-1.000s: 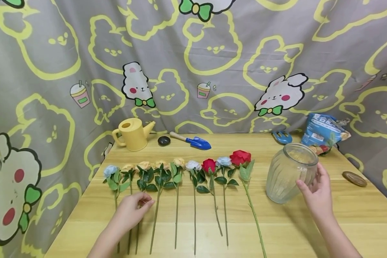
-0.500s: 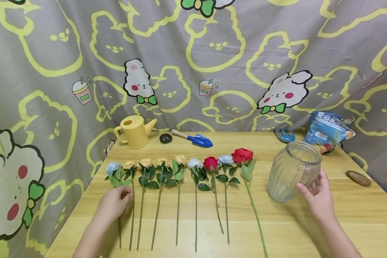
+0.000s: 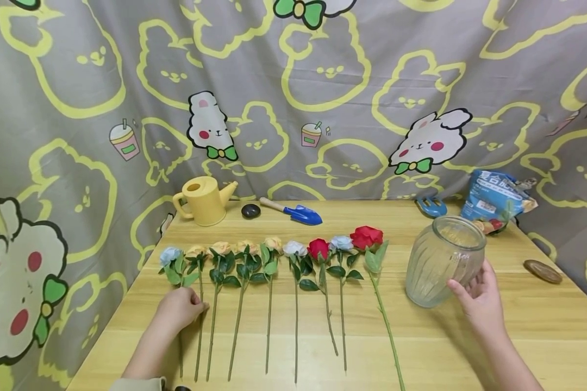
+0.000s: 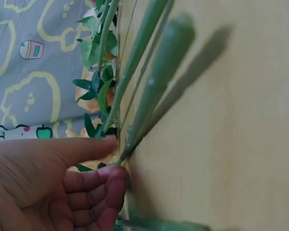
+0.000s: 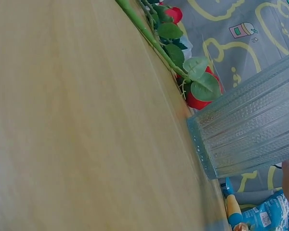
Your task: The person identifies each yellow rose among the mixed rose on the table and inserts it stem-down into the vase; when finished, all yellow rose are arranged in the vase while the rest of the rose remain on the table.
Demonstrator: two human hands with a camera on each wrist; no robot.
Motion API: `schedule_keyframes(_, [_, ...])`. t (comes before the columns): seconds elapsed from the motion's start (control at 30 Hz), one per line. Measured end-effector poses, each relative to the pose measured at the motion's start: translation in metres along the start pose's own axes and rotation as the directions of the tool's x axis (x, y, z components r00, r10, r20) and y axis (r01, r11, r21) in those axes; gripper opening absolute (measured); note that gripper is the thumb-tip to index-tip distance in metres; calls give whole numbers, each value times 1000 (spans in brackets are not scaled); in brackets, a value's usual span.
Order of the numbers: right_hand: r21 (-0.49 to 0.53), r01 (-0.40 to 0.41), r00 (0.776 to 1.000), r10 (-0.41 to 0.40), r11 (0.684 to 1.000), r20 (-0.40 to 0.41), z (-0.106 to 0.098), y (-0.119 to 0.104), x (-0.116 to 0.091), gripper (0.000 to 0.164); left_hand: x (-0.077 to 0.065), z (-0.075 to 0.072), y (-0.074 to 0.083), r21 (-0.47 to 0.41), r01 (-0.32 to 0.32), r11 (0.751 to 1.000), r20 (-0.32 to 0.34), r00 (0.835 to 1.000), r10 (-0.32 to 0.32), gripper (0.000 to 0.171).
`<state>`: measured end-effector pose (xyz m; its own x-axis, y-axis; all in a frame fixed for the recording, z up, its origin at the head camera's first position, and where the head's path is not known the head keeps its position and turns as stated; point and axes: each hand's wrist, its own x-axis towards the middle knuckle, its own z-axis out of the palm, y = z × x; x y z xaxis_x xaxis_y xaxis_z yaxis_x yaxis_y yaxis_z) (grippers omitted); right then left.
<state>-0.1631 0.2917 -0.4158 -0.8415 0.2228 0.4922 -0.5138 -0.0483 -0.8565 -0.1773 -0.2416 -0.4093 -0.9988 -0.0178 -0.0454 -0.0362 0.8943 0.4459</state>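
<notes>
My left hand is over the stems at the left end of a row of artificial roses. In the left wrist view, a rose stem runs between thumb and index finger; a gap shows there, fingers loosely curled. In the head view that spot lies by a yellow rose, with a light-blue rose beside it. My right hand grips a clear ribbed glass vase from the right, thumb in front, other fingers partly hidden behind. The vase leans, mouth up; whether its base touches the table is unclear.
More yellow, white, blue and red roses lie along the wooden table. Behind them are a yellow watering can, black stone, blue trowel, blue hand rake and blue bag. A brown oval lies right.
My left hand moved left from the middle stems toward the leftmost roses, then slightly back right and nearer me. My right hand keeps holding the vase in nearly the same place.
</notes>
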Motion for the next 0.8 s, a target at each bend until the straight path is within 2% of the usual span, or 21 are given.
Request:
schedule_keyframes(0.2, [-16,13,1000,-13,1000,14,-2,2,0,71,7,4,-2,16,8,1000,-2,1000,-8,35])
schedule_keyframes(0.53, [-8,-4,1000,4,1000,-3,-2,3,-2,70,15,1,0,66,46,997,-9,999,-46,38])
schedule_keyframes(0.67, [-2,-3,1000,3,1000,-2,-3,3,-1,70,17,0,-3,43,56,997,7,998,-57,38])
schedule_keyframes(0.8, [1,2,1000,-2,1000,6,-3,3,-1,70,16,-2,-6,-44,89,995,28,996,-88,34])
